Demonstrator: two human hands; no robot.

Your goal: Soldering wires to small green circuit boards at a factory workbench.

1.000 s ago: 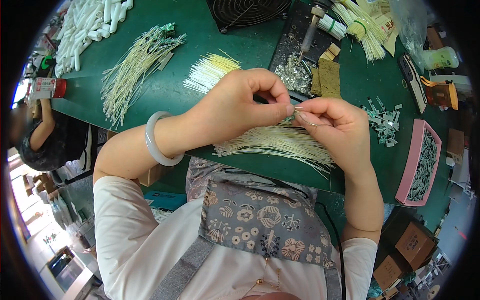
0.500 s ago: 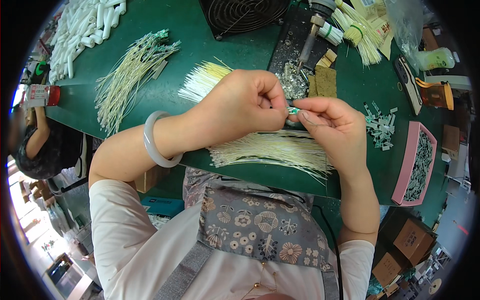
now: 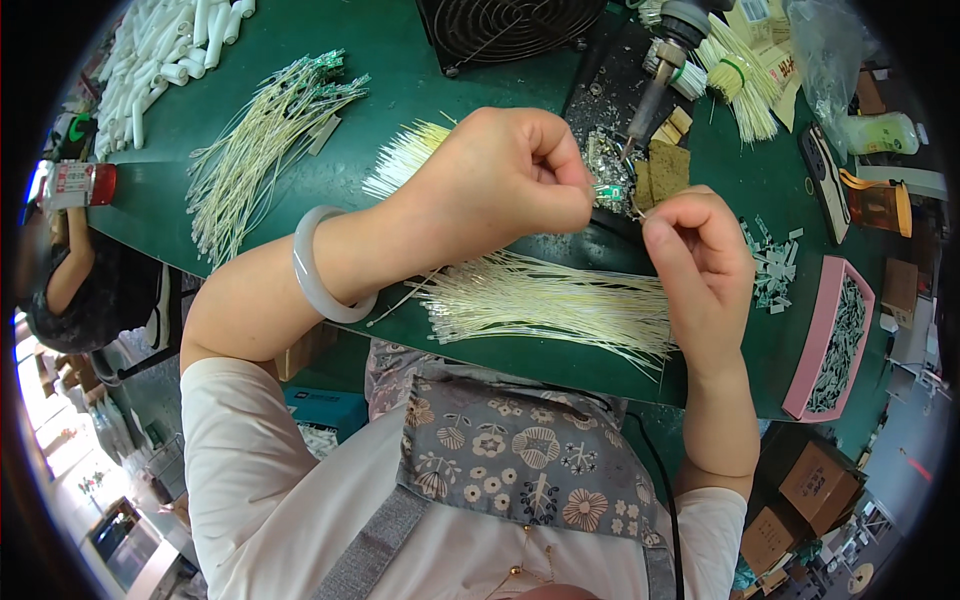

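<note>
My left hand (image 3: pixel 525 180), with a pale bangle on its wrist, is closed at the fingertips on a small green circuit board (image 3: pixel 608 193). A thin white wire (image 3: pixel 400 300) trails out below the same hand. To the right, my right hand (image 3: pixel 705 250) pinches a short end of thin wire (image 3: pixel 638 211), apart from the board; it looks like solder wire. Just above the board is the tip of a soldering iron (image 3: pixel 650 108) fixed in place. Under both hands lies a spread bundle of yellow-white wires (image 3: pixel 550 305).
A black fan (image 3: pixel 510 30) stands at the back. Wire bundles (image 3: pixel 270 150) and white tubes (image 3: pixel 165 75) lie left. On the right are a brown sponge (image 3: pixel 668 170), loose small boards (image 3: pixel 772 265), a pink tray (image 3: pixel 800 385) of dark pieces and a phone (image 3: pixel 824 180).
My hands have moved apart: the right has drawn off the board to the right with the thin wire. The left hand has shifted slightly up and right, bringing the board near the iron's tip.
</note>
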